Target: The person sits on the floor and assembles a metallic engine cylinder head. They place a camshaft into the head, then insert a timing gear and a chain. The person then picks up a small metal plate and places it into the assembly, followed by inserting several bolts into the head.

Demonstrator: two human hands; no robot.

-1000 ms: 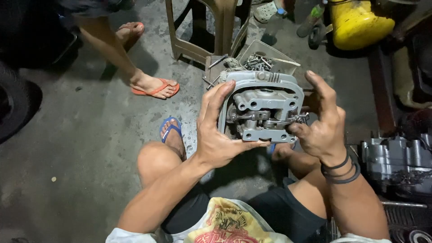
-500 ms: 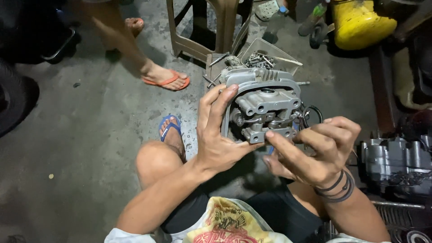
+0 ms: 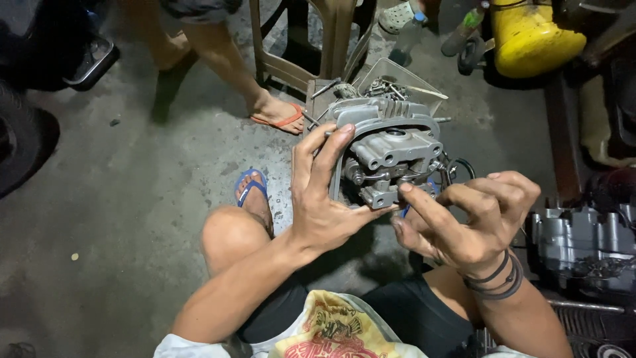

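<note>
**Cylinder head held for inspection, right forefinger at its lower edge**

Since half a second ago, the right hand (image 3: 474,222) has slid off the casting's right side to about 4 o'clock of it, fingers curling inward. The left hand (image 3: 324,199) grips the cylinder head (image 3: 391,156) from 9 o'clock, fingers spread over its face and thumb beneath, holding it in the air above the knees. The right hand holds nothing; its forefinger is extended, tip touching the lower edge near a small fitting. The head is grey cast metal, finned along the top, with bosses, a round bore and a spring visible on its face. A judgement on progress: the head is off the engine, and work on its valve parts appears under way, not finished. At 12 o'clock lies a tray (image 3: 424,76) of loose hardware on the floor (image 3: 132,199); at 3 o'clock, an engine case (image 3: 583,248).
</note>
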